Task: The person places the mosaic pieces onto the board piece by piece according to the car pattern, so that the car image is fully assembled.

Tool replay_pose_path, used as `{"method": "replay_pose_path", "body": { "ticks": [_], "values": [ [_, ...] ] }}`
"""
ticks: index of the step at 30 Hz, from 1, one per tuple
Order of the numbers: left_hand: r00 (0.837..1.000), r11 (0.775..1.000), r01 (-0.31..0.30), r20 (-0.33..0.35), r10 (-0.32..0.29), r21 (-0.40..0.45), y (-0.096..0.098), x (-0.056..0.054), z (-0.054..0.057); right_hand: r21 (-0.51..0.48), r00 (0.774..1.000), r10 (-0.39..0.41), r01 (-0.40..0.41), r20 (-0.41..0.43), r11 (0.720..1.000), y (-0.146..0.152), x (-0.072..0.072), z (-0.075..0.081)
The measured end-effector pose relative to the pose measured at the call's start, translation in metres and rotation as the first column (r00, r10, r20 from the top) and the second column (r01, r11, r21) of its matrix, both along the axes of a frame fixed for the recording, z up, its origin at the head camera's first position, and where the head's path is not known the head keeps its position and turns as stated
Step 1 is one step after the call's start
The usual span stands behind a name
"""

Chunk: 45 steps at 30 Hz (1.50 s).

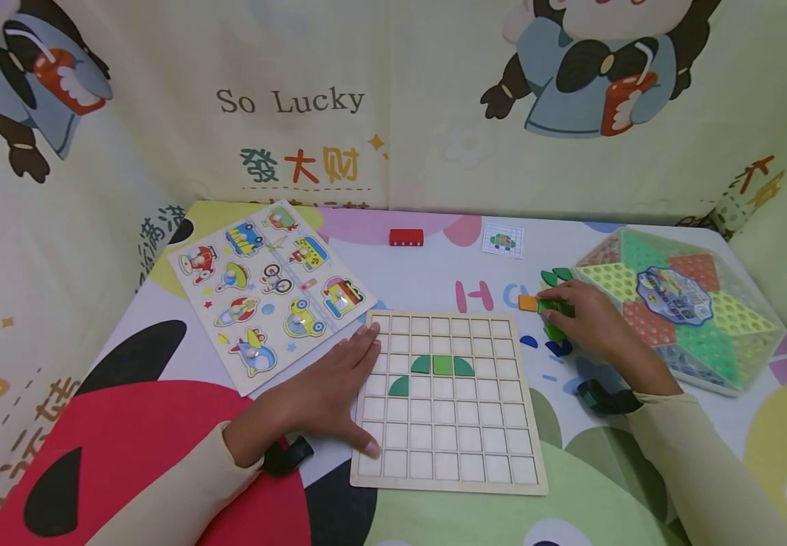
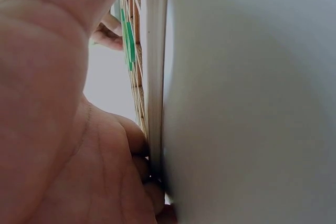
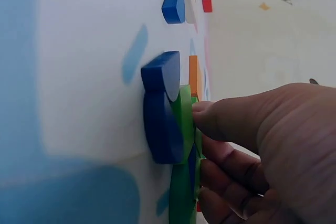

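Observation:
A wooden grid board point(image 1: 448, 489) lies in front of me; a light green square block point(image 1: 443, 365) and several dark green quarter-round blocks point(image 1: 399, 386) sit in its cells. My left hand point(image 1: 325, 387) rests along the board's left edge with fingers and thumb spread. On the right, my right hand point(image 1: 594, 322) reaches into a small pile of blocks and pinches a green block point(image 1: 557, 307) between thumb and fingers. An orange block point(image 1: 528, 303) touches that pile at its left. Blue blocks point(image 3: 163, 124) lie at the near side, partly overlapping green ones in the right wrist view.
A vehicle puzzle board point(image 1: 267, 292) lies left of the grid board. At the back are a red block point(image 1: 406, 237) and a small card with a turtle pattern point(image 1: 503, 240). A clear box of coloured pieces point(image 1: 694, 303) stands right of my right hand.

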<state>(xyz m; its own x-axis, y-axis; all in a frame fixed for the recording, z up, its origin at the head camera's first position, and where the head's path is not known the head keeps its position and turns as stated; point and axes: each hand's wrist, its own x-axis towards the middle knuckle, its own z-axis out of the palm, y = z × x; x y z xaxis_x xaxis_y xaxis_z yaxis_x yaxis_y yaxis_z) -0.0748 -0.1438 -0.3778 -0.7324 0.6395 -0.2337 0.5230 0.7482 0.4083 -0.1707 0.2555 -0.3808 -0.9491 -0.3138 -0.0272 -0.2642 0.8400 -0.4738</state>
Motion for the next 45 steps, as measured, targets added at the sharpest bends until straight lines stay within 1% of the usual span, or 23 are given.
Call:
{"method": "replay_pose_path", "body": {
  "ticks": [6,11,13,15,21,24,29,33,37,41,45],
  "values": [
    [1.0,1.0,-0.01,0.009,0.011,-0.003,0.0,-0.001,-0.001,0.013,1.0,0.003,-0.003,-0.01,1.0,0.0,0.0,-0.001],
    [1.0,1.0,-0.017,0.007,0.017,-0.006,0.0,-0.001,-0.001,0.021,0.998,-0.06,0.061,-0.012,0.998,-0.002,-0.001,-0.002],
    [1.0,1.0,-0.018,0.007,0.018,-0.004,0.0,-0.001,0.0,0.029,0.995,-0.096,0.096,-0.002,0.995,-0.004,-0.001,-0.002],
    [1.0,1.0,-0.019,0.008,0.019,-0.006,0.0,-0.001,0.0,0.032,0.994,-0.113,0.113,0.006,0.993,-0.006,-0.001,-0.002],
    [1.0,1.0,-0.015,0.009,0.015,-0.009,0.0,0.0,0.0,0.019,0.989,-0.146,0.145,0.017,0.989,-0.01,-0.002,-0.002],
    [1.0,1.0,-0.014,0.01,0.014,-0.007,0.0,0.0,0.001,0.007,0.99,-0.143,0.143,0.004,0.99,-0.01,-0.002,-0.002],
    [1.0,1.0,-0.008,0.01,0.008,0.001,-0.001,-0.001,0.0,-0.038,0.99,-0.143,0.143,-0.001,0.989,-0.01,-0.001,-0.002],
    [1.0,1.0,-0.001,0.007,0.001,0.006,-0.001,-0.001,0.0,-0.09,0.986,-0.164,0.164,0.007,0.982,-0.01,0.002,-0.001],
    [1.0,1.0,-0.004,0.011,0.004,-0.001,-0.001,-0.001,0.0,-0.175,0.983,-0.183,0.176,-0.027,0.969,-0.01,0.005,0.002],
    [1.0,1.0,0.0,0.017,0.0,0.005,-0.001,-0.001,0.0,-0.271,0.982,-0.178,0.154,-0.066,0.95,-0.011,0.006,0.005],
    [1.0,1.0,0.006,0.014,-0.006,0.01,-0.002,-0.002,-0.001,-0.314,0.983,-0.172,0.142,-0.067,0.939,-0.014,0.006,0.006]
  ]
}}
